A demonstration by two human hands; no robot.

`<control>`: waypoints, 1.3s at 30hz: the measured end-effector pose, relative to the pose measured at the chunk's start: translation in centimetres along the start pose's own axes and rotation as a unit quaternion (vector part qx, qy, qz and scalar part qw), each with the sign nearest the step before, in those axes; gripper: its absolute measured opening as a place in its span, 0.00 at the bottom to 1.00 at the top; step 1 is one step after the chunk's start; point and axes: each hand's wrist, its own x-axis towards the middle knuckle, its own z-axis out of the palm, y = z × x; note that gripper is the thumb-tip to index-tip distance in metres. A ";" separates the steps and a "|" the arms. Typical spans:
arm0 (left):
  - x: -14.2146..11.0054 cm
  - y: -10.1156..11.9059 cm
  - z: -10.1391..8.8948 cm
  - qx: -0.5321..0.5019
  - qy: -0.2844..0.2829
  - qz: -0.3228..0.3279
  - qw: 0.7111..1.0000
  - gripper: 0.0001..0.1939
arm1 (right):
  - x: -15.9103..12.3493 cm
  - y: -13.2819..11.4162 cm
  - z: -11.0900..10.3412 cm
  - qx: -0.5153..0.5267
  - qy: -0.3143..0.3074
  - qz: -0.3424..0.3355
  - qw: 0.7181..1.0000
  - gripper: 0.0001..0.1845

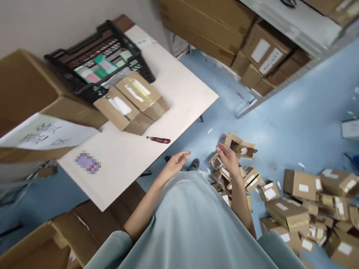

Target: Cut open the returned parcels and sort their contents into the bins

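Note:
My left hand (pixel 177 162) hovers just off the near edge of the white table (pixel 179 93), fingers loosely curled with nothing in them. My right hand (pixel 227 157) is raised over a heap of opened small cardboard boxes (pixel 238 164) on the blue floor, fingers slightly bent and apart, holding nothing. A red and black utility knife (pixel 158 140) lies on the table a short way beyond my left hand. Two taped brown boxes (pixel 131 102) sit side by side further back on the table.
A black plastic crate (pixel 95 63) with coloured packets stands at the table's far end. Large cartons flank the table on the left. Several sealed small boxes (pixel 308 205) are piled on the floor at right. Shelving with cartons (pixel 263 52) runs along the back.

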 end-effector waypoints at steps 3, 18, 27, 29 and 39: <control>-1.5 -1.1 -3.3 -0.050 0.074 0.008 0.996 0.32 | 2.7 -2.7 4.4 -0.036 -0.080 -0.034 0.996 0.44; -7.0 -7.7 -20.6 -0.186 0.216 0.014 0.958 0.36 | 7.2 -12.0 29.9 -0.138 -0.268 -0.118 0.946 0.31; -4.9 -9.3 -27.2 -0.173 0.268 0.018 0.948 0.31 | 11.5 -13.1 39.1 -0.194 -0.267 -0.131 0.935 0.23; -3.1 -9.0 -27.8 -0.155 0.293 0.009 0.943 0.29 | 12.8 -13.3 39.8 -0.199 -0.271 -0.144 0.931 0.25; 7.3 -6.8 -28.9 -0.089 0.433 -0.166 0.882 0.19 | 22.0 -15.2 41.6 -0.239 -0.258 -0.175 0.920 0.28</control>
